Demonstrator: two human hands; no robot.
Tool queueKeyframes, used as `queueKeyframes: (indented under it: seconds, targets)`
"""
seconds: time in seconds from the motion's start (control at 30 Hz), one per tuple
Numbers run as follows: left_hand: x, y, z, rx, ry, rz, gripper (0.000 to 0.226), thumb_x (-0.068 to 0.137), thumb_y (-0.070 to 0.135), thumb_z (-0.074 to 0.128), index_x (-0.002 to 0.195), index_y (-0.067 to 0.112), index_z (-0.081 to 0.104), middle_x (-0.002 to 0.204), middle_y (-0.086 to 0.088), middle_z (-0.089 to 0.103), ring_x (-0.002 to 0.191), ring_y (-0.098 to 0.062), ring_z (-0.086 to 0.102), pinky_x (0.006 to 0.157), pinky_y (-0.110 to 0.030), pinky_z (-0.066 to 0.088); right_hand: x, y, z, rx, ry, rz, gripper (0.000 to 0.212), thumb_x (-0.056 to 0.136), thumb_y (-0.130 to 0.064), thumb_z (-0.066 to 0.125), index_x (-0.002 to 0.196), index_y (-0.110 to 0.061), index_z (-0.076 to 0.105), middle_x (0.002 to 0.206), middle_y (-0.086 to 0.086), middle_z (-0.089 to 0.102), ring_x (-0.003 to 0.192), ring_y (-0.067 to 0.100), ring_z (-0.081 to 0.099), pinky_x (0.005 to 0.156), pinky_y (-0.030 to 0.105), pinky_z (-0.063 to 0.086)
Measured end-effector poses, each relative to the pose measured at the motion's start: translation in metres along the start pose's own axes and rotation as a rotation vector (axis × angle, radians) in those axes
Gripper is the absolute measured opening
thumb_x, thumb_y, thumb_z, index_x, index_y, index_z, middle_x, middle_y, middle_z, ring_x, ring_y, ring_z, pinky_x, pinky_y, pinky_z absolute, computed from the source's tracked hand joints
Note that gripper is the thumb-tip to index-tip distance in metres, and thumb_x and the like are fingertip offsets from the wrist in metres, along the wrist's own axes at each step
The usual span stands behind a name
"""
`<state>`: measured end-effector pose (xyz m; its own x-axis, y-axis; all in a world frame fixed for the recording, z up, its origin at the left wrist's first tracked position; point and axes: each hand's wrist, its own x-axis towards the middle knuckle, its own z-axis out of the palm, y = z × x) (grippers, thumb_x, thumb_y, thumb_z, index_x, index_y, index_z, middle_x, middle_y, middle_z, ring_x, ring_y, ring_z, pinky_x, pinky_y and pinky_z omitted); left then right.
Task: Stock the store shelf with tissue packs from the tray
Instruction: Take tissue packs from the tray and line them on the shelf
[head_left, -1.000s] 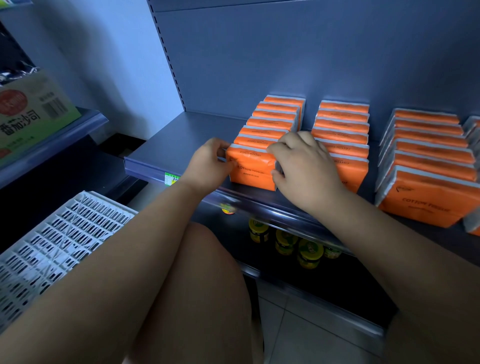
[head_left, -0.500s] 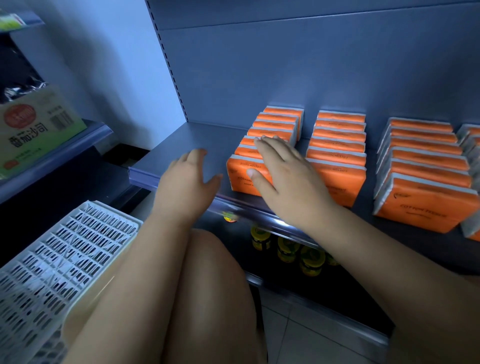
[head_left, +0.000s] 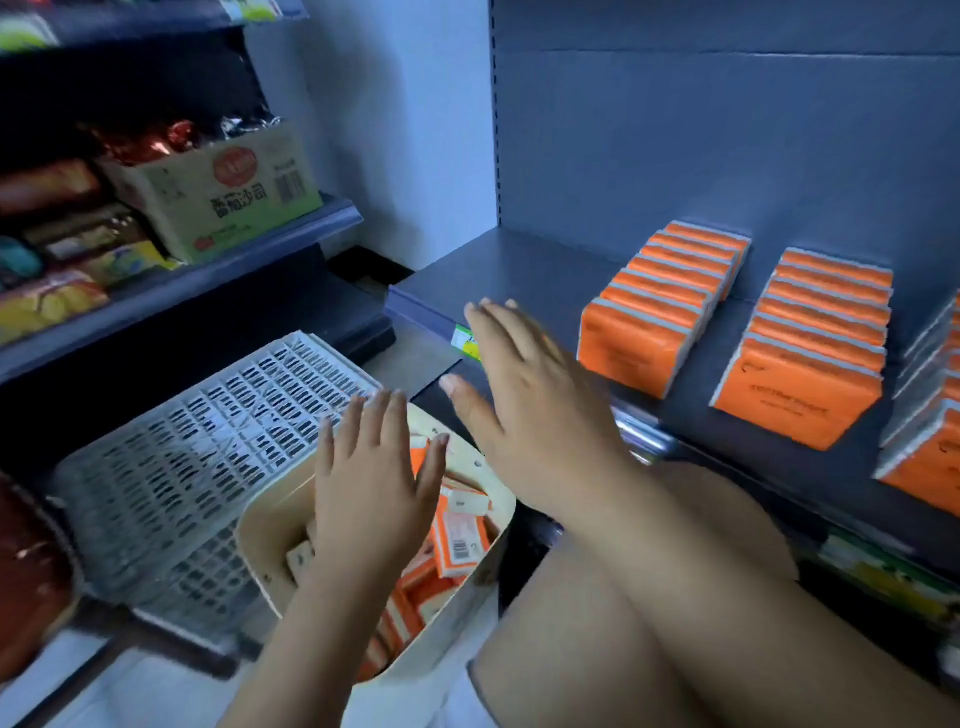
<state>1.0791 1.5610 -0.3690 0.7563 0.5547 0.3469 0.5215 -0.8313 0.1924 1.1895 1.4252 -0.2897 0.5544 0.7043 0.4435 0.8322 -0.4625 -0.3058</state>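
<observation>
**Hands off the shelf, back to the tray**

Head view: A second earlier both hands had been pressed on the front pack of the left-hand row of orange tissue packs (head_left: 655, 312) on the dark grey metal store shelf (head_left: 519, 270). By this moment both had come away from it. The left hand (head_left: 371, 483) hung over the cream plastic tray (head_left: 262, 540), its fingers straight and spread, its grip released and holding nothing. The right hand (head_left: 524, 400) was in the air between the shelf's front edge and the tray, also flat, its grip released and empty.

The row stood upright and squared at the shelf front, with a second orange row (head_left: 815, 332) just beside it and more packs at the right edge. Loose orange-and-white tissue packs (head_left: 460, 540) lay jumbled in the tray, partly hidden under the left hand. A white perforated plastic crate (head_left: 197, 447) sat against the tray's far side.

That placement looked finished, and the next pick from the tray was probably starting. Bare shelf remained left of the rows, so the stocking seemed only partly done.
</observation>
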Motion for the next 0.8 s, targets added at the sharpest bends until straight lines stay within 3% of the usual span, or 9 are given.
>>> queueKeyframes:
  seconds: [0.13, 0.3, 0.43, 0.6, 0.7, 0.8]
  targets:
    - [-0.028, -0.038, 0.018, 0.064, -0.091, -0.063, 0.073, 0.102, 0.062, 0.026, 0.152, 0.012, 0.045, 0.157, -0.010, 0.047, 0.149, -0.035, 0.036, 0.123, -0.054, 0.023, -0.009, -0.026, 0.043, -0.018, -0.148, -0.019, 0.067, 0.104, -0.054, 0.039, 0.154, -0.011, 0.038, 0.157, 0.009, 0.044, 0.146, 0.027, 0.039, 0.118, 0.039, 0.032]
    - [-0.053, -0.063, 0.045, 0.033, -0.189, -0.154, 0.081, 0.097, 0.068, 0.017, 0.154, 0.016, 0.042, 0.160, -0.008, 0.044, 0.151, -0.034, 0.034, 0.124, -0.053, 0.020, -0.015, -0.031, 0.077, -0.012, -0.321, 0.047, 0.064, 0.105, -0.053, 0.038, 0.153, -0.010, 0.038, 0.154, 0.009, 0.045, 0.145, 0.028, 0.037, 0.116, 0.039, 0.031]
    - [-0.066, -0.073, 0.063, 0.019, -0.278, -0.198, 0.081, 0.096, 0.068, 0.017, 0.153, 0.016, 0.042, 0.160, -0.007, 0.044, 0.150, -0.033, 0.034, 0.124, -0.054, 0.022, -0.023, -0.029, 0.108, 0.033, -0.475, 0.151, 0.056, 0.105, -0.051, 0.042, 0.145, -0.012, 0.045, 0.148, 0.010, 0.050, 0.139, 0.029, 0.042, 0.111, 0.043, 0.039]
    - [-0.078, -0.082, 0.086, -0.033, -0.410, -0.259, 0.069, 0.103, 0.062, 0.031, 0.155, 0.017, 0.038, 0.162, -0.006, 0.040, 0.153, -0.030, 0.027, 0.124, -0.050, 0.024, -0.026, -0.017, 0.137, 0.099, -0.671, 0.334, 0.044, 0.105, -0.047, 0.040, 0.135, -0.017, 0.052, 0.137, 0.009, 0.054, 0.125, 0.031, 0.055, 0.099, 0.046, 0.049]
    - [-0.080, -0.085, 0.098, -0.075, -0.470, -0.290, 0.067, 0.104, 0.060, 0.034, 0.155, 0.016, 0.037, 0.162, -0.006, 0.041, 0.153, -0.029, 0.027, 0.125, -0.049, 0.024, -0.025, -0.003, 0.154, 0.065, -0.700, 0.421, 0.034, 0.104, -0.040, 0.041, 0.125, -0.017, 0.055, 0.128, 0.008, 0.058, 0.114, 0.032, 0.059, 0.094, 0.048, 0.053]
    - [-0.078, -0.088, 0.113, -0.092, -0.502, -0.314, 0.067, 0.105, 0.059, 0.035, 0.155, 0.014, 0.038, 0.161, -0.007, 0.042, 0.154, -0.030, 0.025, 0.126, -0.047, 0.022, -0.021, 0.010, 0.168, 0.019, -0.717, 0.523, 0.036, 0.101, -0.030, 0.046, 0.133, -0.015, 0.053, 0.125, 0.009, 0.060, 0.110, 0.032, 0.062, 0.089, 0.045, 0.056]
